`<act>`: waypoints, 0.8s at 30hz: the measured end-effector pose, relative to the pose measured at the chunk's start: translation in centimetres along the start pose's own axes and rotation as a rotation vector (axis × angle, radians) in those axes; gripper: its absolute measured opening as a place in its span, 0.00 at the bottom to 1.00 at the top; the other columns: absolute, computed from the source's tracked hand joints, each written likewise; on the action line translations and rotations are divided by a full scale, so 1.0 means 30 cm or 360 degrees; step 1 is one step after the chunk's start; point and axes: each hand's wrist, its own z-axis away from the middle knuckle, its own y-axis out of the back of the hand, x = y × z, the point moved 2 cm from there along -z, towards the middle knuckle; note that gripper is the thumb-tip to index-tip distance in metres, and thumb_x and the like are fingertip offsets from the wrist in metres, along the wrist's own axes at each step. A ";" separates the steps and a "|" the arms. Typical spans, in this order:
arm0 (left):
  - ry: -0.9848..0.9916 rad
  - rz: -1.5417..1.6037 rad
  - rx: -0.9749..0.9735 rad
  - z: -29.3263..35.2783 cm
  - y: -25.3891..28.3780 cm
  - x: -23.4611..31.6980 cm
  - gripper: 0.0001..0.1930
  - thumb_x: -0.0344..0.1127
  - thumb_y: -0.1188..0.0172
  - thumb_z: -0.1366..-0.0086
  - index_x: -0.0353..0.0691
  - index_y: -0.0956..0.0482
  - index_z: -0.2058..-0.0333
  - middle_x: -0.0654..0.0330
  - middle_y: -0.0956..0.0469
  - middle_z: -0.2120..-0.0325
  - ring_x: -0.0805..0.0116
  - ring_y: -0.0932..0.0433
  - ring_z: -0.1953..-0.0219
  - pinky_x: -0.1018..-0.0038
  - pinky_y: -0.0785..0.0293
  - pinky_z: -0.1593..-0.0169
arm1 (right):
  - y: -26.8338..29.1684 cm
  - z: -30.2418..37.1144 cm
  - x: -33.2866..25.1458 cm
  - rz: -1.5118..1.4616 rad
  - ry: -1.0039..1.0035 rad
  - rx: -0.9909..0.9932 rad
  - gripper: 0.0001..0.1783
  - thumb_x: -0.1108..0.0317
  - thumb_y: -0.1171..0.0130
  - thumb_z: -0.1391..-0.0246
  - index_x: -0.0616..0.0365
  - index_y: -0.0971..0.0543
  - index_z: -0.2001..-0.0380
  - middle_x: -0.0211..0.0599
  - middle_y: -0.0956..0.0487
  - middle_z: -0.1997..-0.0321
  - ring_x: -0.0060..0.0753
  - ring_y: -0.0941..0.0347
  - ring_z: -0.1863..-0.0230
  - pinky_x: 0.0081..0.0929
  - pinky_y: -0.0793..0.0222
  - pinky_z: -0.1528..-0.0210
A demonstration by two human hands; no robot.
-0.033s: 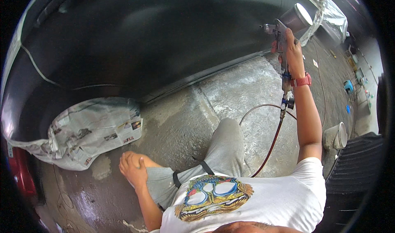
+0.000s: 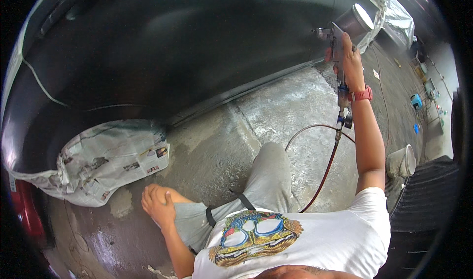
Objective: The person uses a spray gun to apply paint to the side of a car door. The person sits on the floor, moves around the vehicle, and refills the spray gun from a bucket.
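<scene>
My right hand (image 2: 353,67) is wrapped round the grip of a spray gun (image 2: 337,47), with a metal paint cup (image 2: 355,23) on top. Its nozzle points left, at the dark, glossy body panel of a vehicle (image 2: 197,47). Below the grip, a pressure gauge (image 2: 348,120) and a dark red air hose (image 2: 324,178) hang from the gun. My left hand (image 2: 159,207) lies on my bent left knee, holding nothing, its fingers draped over the kneecap. Newspaper (image 2: 116,163) covers a rounded part low on the vehicle, just beyond that hand.
The hose loops over the wet grey concrete floor (image 2: 217,146) beside my right leg. A whitish bucket (image 2: 401,161) stands at the right, near dark corrugated material (image 2: 428,205). Plastic sheeting (image 2: 394,20) hangs at the upper right. Something red and shiny (image 2: 29,205) is at the far left.
The view has shifted very slightly. Both hands and the spray gun keep practically the same places.
</scene>
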 end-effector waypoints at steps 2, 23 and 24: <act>0.0031 -0.0047 0.0017 0.016 0.018 0.000 0.26 0.46 0.31 0.36 0.42 0.22 0.43 0.48 0.30 0.32 0.43 0.38 0.28 0.46 0.48 0.24 | 0.058 -0.057 0.042 0.0026 -0.0046 0.0110 0.36 0.35 0.54 0.27 0.58 0.15 0.61 0.34 0.15 0.70 0.25 0.18 0.74 0.24 0.33 0.83; 0.0057 -0.0019 0.0043 0.023 0.043 -0.021 0.25 0.45 0.31 0.36 0.42 0.22 0.43 0.47 0.30 0.33 0.43 0.37 0.29 0.47 0.46 0.25 | 0.050 -0.224 -0.050 -0.0036 -0.0023 0.0194 0.36 0.33 0.53 0.29 0.58 0.17 0.53 0.36 0.15 0.67 0.26 0.17 0.70 0.24 0.30 0.81; 0.0037 0.0000 0.0043 0.018 0.031 -0.025 0.25 0.45 0.31 0.37 0.42 0.22 0.44 0.47 0.30 0.33 0.42 0.36 0.30 0.47 0.46 0.25 | -0.003 -0.155 -0.095 -0.0099 -0.0007 0.0115 0.36 0.33 0.53 0.29 0.58 0.17 0.53 0.36 0.15 0.67 0.25 0.18 0.70 0.22 0.31 0.82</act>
